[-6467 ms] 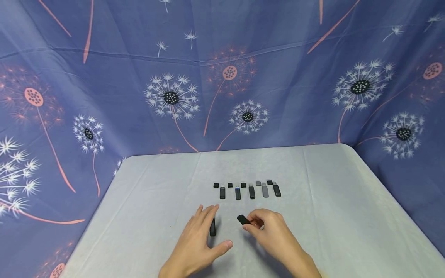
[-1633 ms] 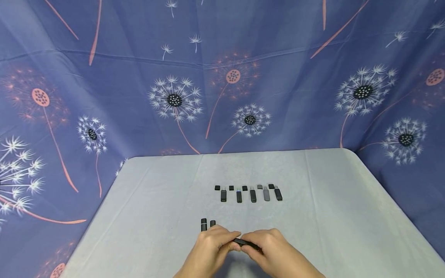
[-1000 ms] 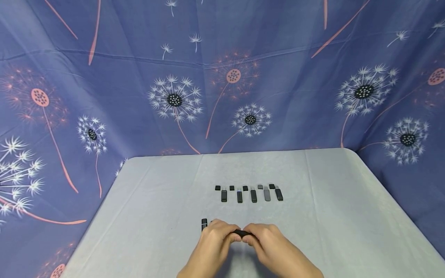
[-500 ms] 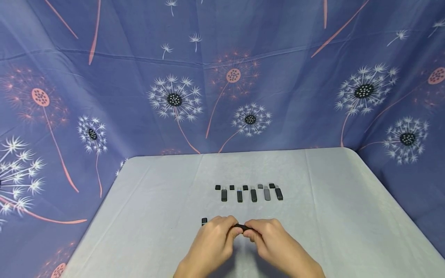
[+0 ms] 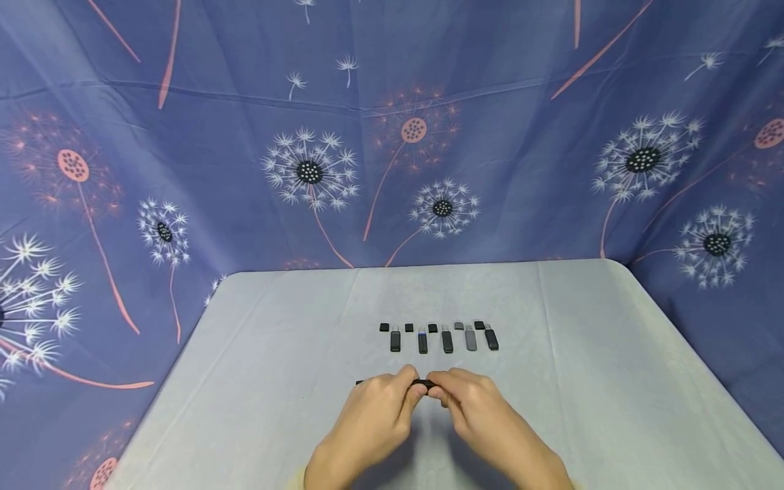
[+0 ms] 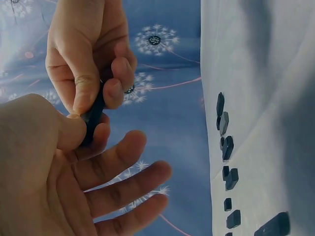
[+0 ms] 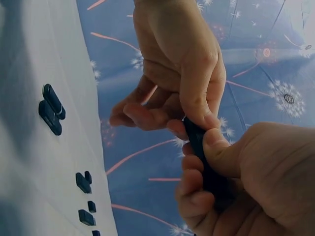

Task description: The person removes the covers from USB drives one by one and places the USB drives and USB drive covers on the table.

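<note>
Over the table my left hand point(image 5: 370, 418) and right hand point(image 5: 484, 415) meet, each pinching one end of a black USB stick point(image 5: 422, 383). The left wrist view shows the stick point(image 6: 93, 115) between both thumbs and index fingers, with the left hand's other fingers spread. In the right wrist view, the right hand's fingers curl round the stick's lower part point(image 7: 211, 177); its ends are partly hidden. Two more black USB sticks, one point(image 7: 54, 102) with a thin light band and one plain point(image 7: 50, 119), lie side by side on the table, mostly hidden behind my left hand in the head view.
Beyond my hands, a row of uncapped USB sticks lies on the pale tablecloth point(image 5: 275, 361), several black point(image 5: 448, 341) and one grey point(image 5: 470, 339). Small caps point(image 5: 409, 328) lie beside their connectors. A blue dandelion-print curtain point(image 5: 520, 170) rises behind the table.
Earlier my left hand was open beside a stick on the table while the right held another. Now both hands grip one stick and have moved slightly away from me, covering the two nearby sticks.
</note>
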`<state>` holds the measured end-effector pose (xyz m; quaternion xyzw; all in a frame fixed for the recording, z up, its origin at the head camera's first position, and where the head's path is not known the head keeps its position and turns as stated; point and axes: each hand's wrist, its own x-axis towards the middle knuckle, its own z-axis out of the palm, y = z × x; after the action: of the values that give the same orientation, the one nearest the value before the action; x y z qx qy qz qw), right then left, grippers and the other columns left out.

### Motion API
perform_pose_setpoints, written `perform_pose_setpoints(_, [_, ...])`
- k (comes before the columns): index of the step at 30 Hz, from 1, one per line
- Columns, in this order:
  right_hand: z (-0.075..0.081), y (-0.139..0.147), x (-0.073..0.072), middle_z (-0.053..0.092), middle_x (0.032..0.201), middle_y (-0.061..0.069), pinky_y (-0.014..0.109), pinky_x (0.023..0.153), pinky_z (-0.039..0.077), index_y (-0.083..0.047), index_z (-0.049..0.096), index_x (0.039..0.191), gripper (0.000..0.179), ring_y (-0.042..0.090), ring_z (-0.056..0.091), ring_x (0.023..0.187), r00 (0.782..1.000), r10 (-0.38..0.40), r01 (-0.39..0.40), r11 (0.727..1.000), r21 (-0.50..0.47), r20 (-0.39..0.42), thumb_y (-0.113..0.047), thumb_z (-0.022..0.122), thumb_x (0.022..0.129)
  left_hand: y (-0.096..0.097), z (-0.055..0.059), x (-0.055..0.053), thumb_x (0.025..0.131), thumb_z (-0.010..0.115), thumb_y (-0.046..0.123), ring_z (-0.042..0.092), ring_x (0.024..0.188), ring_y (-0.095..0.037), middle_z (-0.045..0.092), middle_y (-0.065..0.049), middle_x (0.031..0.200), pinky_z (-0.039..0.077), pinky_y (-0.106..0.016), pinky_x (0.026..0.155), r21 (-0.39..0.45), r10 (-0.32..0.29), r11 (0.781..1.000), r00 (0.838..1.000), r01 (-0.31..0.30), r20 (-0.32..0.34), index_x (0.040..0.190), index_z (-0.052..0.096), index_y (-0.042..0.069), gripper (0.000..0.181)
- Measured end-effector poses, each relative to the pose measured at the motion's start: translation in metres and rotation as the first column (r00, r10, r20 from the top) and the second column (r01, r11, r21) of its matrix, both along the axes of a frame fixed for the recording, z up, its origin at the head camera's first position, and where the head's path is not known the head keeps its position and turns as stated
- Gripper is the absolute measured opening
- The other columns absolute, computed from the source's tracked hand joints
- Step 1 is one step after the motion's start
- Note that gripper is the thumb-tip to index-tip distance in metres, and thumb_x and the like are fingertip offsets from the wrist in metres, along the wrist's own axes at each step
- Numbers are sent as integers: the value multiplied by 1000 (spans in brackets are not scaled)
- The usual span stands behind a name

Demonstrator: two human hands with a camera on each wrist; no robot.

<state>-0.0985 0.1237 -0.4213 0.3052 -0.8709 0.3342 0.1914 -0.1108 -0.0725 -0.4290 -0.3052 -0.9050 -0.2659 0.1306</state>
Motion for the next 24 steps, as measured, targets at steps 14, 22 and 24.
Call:
perform_pose_setpoints(14, [7,7,-15,62,76,-12,15,58,47,-14,75,95,10,-6,48,66,998,28,-24,997,-74,56,-7,69,97,6,5,-19,111,42,40,29,51,3,32,15,60,26,-15,45,52,-41,998,994,36,101,76,46,21,40])
perform_pose_setpoints(22, [11,7,-16,60,74,-13,18,56,47,-17,73,89,15,-6,48,65,991,39,-27,995,-100,127,-7,67,99,6,5,-23,112,41,35,39,53,4,46,15,64,36,-14,49,124,-106,988,984,88,142,82,55,19,37])
perform_pose_setpoints(24, [12,7,-16,55,70,-15,18,53,45,-20,70,86,20,-6,46,62,989,28,-13,995,-101,147,-7,67,99,7,5,-23,112,40,36,43,55,3,51,15,66,40,-14,51,112,-96,990,985,80,144,86,58,19,36])
